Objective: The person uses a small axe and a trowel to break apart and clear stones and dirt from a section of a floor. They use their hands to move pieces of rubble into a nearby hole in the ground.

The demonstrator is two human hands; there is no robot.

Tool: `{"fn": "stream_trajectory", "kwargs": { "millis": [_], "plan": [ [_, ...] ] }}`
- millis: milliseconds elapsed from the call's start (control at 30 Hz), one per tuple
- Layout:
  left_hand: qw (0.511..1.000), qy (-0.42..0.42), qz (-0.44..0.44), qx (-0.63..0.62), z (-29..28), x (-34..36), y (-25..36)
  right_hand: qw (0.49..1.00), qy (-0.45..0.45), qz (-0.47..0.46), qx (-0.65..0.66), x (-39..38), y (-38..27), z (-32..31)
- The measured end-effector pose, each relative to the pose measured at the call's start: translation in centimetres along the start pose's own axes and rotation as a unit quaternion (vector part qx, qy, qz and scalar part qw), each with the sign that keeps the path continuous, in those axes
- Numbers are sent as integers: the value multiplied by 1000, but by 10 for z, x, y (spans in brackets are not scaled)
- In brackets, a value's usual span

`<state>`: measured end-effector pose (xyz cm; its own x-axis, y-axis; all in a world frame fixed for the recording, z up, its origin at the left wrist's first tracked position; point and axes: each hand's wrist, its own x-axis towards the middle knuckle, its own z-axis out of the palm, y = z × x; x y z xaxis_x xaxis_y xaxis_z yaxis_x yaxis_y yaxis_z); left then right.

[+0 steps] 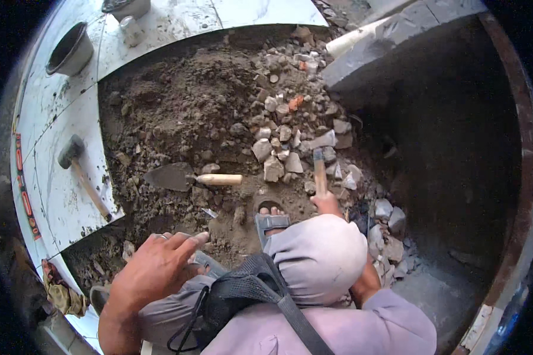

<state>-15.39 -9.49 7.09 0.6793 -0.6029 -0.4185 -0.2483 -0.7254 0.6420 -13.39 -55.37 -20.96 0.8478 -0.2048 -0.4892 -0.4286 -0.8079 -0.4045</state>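
Observation:
My right hand (pixel 327 205) is wrapped round the wooden handle of a hammer (pixel 320 176), just beyond my right knee. The hammer's dark head points away from me, among broken stones (pixel 273 168); whether it touches one I cannot tell. My left hand (pixel 161 264) hangs over my left knee with nothing in it, the fingers loosely stretched to the right. Ahead of it, a pointing trowel (pixel 175 177) lies on the soil, its wooden handle turned right. A rubber mallet (pixel 72 151) rests on the white tiles to the left.
Dark buckets (pixel 71 50) stand on the tiled floor (pixel 53 177) at the far left. A spirit level (pixel 26 204) lies along the left edge, near a crumpled cloth (pixel 64 294). Loose soil (pixel 177 100) spreads ahead. On the right, a deep pit (pixel 450 148) borders a concrete edge (pixel 385 47).

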Motion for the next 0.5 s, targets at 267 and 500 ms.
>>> {"fn": "stream_trajectory", "kwargs": {
  "millis": [267, 500],
  "plan": [
    [997, -44, -54, -33, 2, 1, -1, 950, 284, -61, 116, -39, -24, -41],
    [1000, 3, -13, 6, 3, -10, 4, 991, 14, 28, 127, -47, 3, -1]
  ]
}}
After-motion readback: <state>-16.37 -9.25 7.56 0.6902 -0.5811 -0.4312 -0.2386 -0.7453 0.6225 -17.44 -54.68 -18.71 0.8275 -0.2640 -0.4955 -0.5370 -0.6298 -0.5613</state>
